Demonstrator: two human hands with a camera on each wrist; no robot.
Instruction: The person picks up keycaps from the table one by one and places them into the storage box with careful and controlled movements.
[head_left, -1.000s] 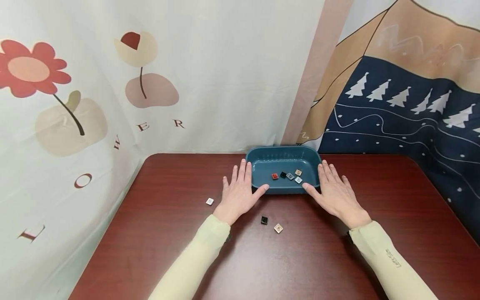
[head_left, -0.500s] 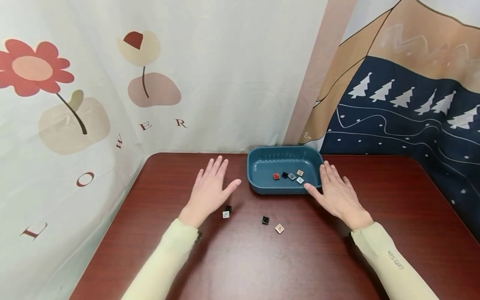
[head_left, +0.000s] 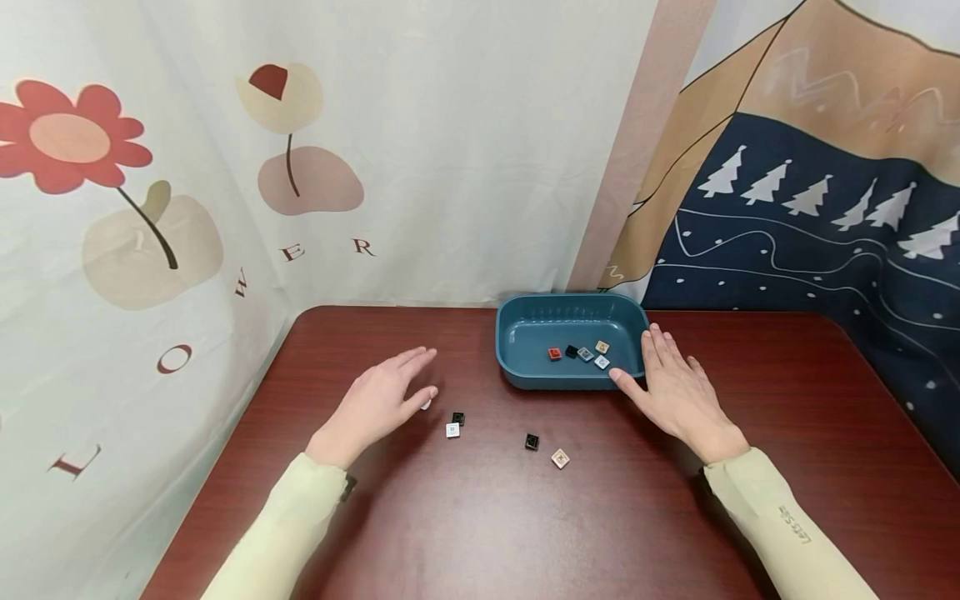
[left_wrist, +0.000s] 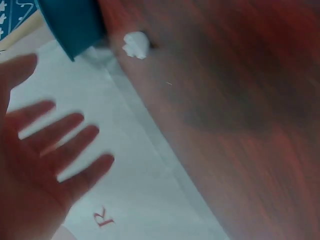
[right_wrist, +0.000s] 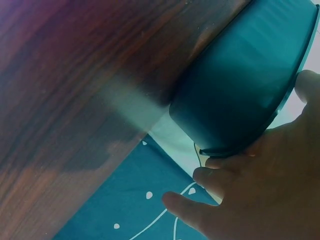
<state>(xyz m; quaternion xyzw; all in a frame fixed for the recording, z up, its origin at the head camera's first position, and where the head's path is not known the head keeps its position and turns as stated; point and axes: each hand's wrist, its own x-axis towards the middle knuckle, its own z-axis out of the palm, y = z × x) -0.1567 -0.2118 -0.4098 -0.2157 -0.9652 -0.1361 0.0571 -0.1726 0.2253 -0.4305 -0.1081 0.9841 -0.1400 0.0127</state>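
Observation:
My left hand [head_left: 378, 402] is over the left part of the table, fingers extended and slightly bent, holding nothing. A small white square piece [head_left: 426, 405] shows partly beside its thumb; the rest is hidden. In the left wrist view the fingers are spread apart, and a blurred white piece [left_wrist: 136, 45] lies beyond them on the table. My right hand [head_left: 678, 404] rests against the right side of a blue-green plastic basin [head_left: 525, 381], fingers straight and thumb at the front rim. Inside the basin lie several small square pieces, among them a red one [head_left: 554, 354].
Just right of the left hand, a black square [head_left: 458, 418] touches a white square [head_left: 452, 431]. Nearer the middle lie another black square [head_left: 532, 442] and a beige one [head_left: 560, 459]. Behind the table [head_left: 480, 533] hangs a printed curtain [head_left: 450, 167].
My left hand has come off the basin's left side and moved left and nearer, uncovering a black and a white square. My right hand has stayed at the basin.

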